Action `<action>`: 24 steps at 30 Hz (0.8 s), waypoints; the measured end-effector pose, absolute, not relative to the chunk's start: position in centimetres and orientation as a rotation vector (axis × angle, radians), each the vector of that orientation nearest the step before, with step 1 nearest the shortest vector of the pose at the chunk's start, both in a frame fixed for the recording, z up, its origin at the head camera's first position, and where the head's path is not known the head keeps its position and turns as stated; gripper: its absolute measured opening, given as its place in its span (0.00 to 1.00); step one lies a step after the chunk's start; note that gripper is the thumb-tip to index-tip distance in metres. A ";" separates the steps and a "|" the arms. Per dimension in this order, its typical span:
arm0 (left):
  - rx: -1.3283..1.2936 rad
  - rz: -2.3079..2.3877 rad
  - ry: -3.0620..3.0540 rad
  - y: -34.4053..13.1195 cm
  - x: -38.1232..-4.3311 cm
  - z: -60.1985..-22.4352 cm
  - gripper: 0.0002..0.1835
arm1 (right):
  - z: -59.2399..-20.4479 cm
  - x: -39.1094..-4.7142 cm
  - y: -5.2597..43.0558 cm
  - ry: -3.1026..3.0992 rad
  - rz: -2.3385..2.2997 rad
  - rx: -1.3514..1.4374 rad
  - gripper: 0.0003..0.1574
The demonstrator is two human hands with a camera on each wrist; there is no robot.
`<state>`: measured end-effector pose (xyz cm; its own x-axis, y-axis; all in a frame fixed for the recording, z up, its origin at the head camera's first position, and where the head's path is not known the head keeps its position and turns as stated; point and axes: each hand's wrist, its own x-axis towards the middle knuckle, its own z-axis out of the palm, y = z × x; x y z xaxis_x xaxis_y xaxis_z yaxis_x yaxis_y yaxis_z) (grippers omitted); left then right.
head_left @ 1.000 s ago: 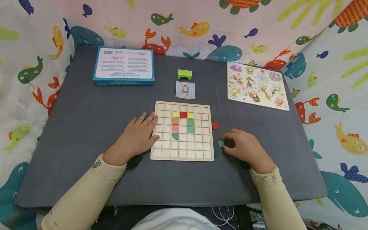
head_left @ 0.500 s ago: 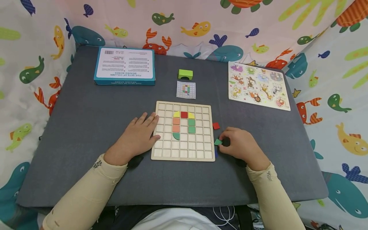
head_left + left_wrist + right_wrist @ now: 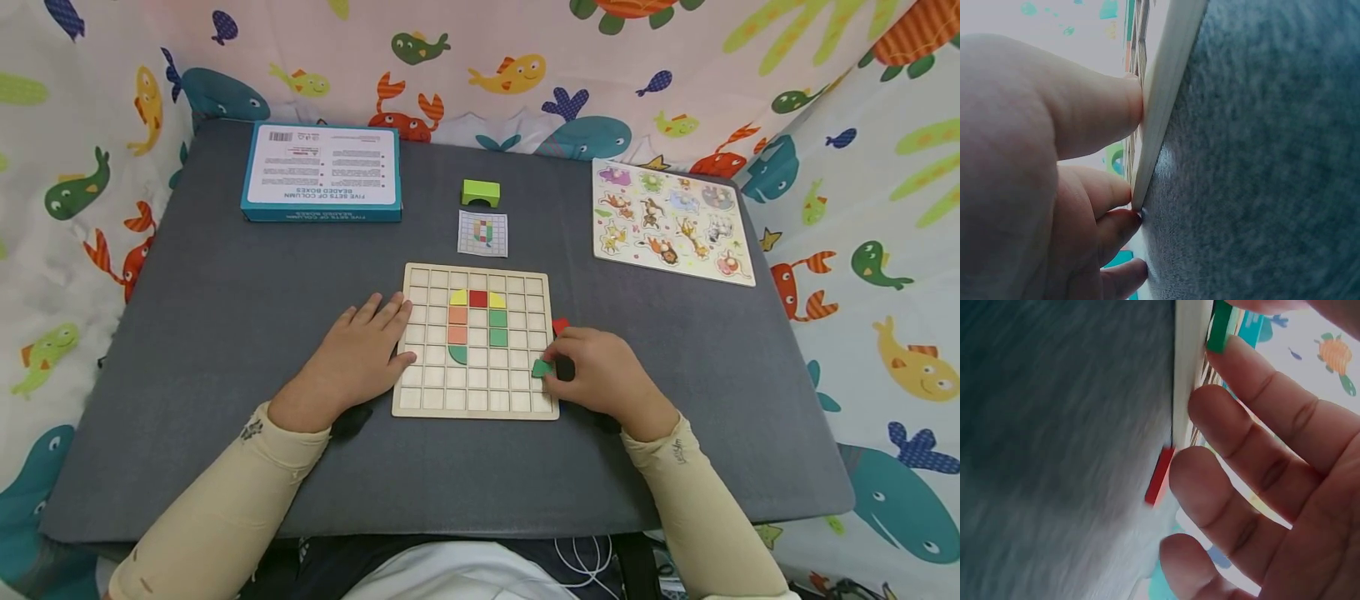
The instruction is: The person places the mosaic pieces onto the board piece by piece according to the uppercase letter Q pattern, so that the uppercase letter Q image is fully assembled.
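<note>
A wooden grid board point(image 3: 442, 402) lies on the grey table, with a ring of yellow, red, orange and green tiles set in its cells. My left hand point(image 3: 347, 362) rests along the board's left edge, fingers straight; in the left wrist view the thumb point(image 3: 1104, 115) touches the board's rim. Over the board's right side my right hand point(image 3: 603, 371) pinches a small green tile point(image 3: 541, 368) between thumb and index finger. The right wrist view shows that green tile point(image 3: 1218, 328) at the fingertips, above the rim. A red tile point(image 3: 559, 325) lies beside the board's right edge, partly covered by the hand.
Beyond the board lie a small printed pattern card point(image 3: 483, 233) and a light green arch block point(image 3: 481, 193). A blue-edged box point(image 3: 322, 171) sits at the back left. An animal puzzle board point(image 3: 671, 221) lies at the back right. A sea-animal curtain point(image 3: 480, 50) surrounds the table.
My right hand has moved left with the green tile, from the table beside the board to over its right columns. It now hides the blue piece at the board's edge. My left hand stays put.
</note>
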<state>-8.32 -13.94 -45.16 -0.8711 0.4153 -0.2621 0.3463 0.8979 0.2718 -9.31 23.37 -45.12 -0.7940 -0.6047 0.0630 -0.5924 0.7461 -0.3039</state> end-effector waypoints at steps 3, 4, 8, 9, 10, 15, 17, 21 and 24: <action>0.572 0.307 2.753 -14.0 -8.3 -45.3 0.43 | -45.2 -9.5 22.4 2.884 -0.500 -1.059 0.08; 0.574 0.308 2.755 -14.0 -8.3 -45.3 0.43 | -45.2 -9.6 22.1 2.878 -0.506 -1.080 0.07; 0.581 0.306 2.755 -14.0 -8.2 -45.4 0.43 | -45.1 -10.0 20.8 2.858 -0.506 -1.146 0.08; 0.581 0.308 2.754 -14.0 -8.2 -45.4 0.43 | -45.0 -10.1 20.4 2.853 -0.498 -1.155 0.08; 0.581 0.308 2.753 -14.0 -8.2 -45.4 0.43 | -45.0 -10.2 20.1 2.848 -0.489 -1.165 0.09; 0.581 0.302 2.756 -14.0 -8.3 -45.5 0.43 | -44.7 -10.7 18.7 2.830 -0.454 -1.216 0.09; 0.581 0.297 2.756 -14.0 -8.3 -45.5 0.43 | -44.6 -10.9 18.3 2.819 -0.461 -1.247 0.08; 0.578 0.290 2.752 -14.0 -8.4 -45.5 0.43 | -44.7 -11.3 17.7 2.782 -0.481 -1.322 0.09; 0.575 0.291 2.750 -14.1 -8.4 -45.5 0.43 | -44.8 -11.5 17.5 2.748 -0.483 -1.370 0.10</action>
<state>-8.41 -14.07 -45.51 -0.8694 0.4186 -0.2627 0.3544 0.8985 0.2590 -11.53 17.51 -44.81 -0.6110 -0.7842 0.1080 -0.7740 0.5633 -0.2892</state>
